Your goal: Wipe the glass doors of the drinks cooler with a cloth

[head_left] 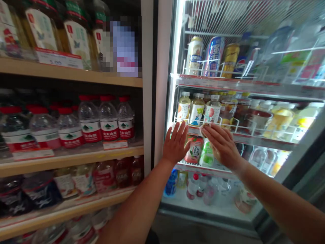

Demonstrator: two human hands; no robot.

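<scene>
My left hand is held up flat with its fingers stretched, at the front of a lit drinks cooler. It grips nothing. To its right, my right hand has its fingers together, pressing on a small crumpled pale cloth, mostly hidden under the fingertips. Both hands are level with the edge of the cooler's middle shelf. Just above them stand tea bottles and a bottle with a fruit label. Red packs and green packs show below. Whether glass lies between hands and shelf, I cannot tell.
On the left, wooden shelves carry red-capped water bottles and large tea bottles. Cans fill the cooler's upper shelf. A dark frame slants along the cooler's right side. More bottles stand at its bottom.
</scene>
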